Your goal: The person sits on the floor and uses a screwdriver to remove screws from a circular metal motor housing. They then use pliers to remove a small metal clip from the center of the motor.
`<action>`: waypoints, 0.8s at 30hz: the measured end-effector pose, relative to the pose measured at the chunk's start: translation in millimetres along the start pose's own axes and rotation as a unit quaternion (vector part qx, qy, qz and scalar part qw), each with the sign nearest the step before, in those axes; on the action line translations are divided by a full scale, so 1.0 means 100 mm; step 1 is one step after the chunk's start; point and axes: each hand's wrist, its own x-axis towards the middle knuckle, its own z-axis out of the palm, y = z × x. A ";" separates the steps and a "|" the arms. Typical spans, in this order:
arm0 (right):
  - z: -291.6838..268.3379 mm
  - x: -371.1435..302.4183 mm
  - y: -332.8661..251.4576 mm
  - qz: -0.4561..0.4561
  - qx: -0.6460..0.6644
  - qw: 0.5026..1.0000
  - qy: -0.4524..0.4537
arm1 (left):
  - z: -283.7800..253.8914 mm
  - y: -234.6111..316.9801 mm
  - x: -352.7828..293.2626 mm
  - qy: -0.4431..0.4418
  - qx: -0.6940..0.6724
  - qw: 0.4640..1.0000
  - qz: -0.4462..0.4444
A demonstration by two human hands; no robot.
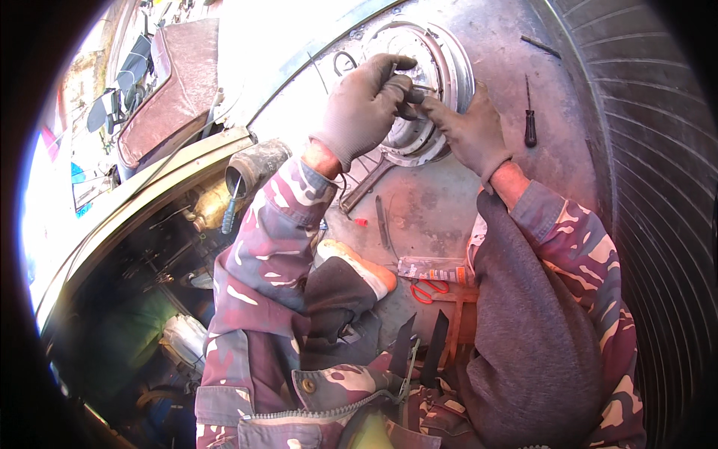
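Both of my hands wear grey work gloves with dark fingertips and meet above a round, pale metal piece shaped like a wheel rim (pixel 458 63). My left hand (pixel 360 108) is closed, its thumb and fingers pinched together over the rim's middle. My right hand (pixel 473 133) pinches from the other side, its fingertips close against the left ones. Something small and dark seems to be between the fingertips, but the gloves hide its kind. The rim lies on a grey metal surface (pixel 557 168).
A black-handled screwdriver (pixel 530 129) and a dark thin bar (pixel 540 46) lie to the right, beside a ribbed wall (pixel 643 97). Nearer are red-handled scissors (pixel 428 290) and a clear printed packet (pixel 432 269). A metal can (pixel 258 163) and blue-handled tool (pixel 229 215) are at left.
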 end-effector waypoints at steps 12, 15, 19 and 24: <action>0.04 0.05 0.06 -0.011 0.053 0.999 0.000 | 0.01 0.16 0.10 -0.051 0.268 0.961 -0.051; 0.05 0.07 0.07 -0.056 0.059 0.997 0.016 | -0.02 0.10 0.10 -0.052 0.328 0.943 0.035; 0.06 0.08 0.08 -0.051 0.055 0.997 0.019 | -0.08 0.07 0.13 -0.084 0.419 0.887 0.173; 0.07 0.12 0.07 -0.055 0.055 0.997 0.032 | -0.20 0.07 0.32 -0.120 0.512 0.782 0.335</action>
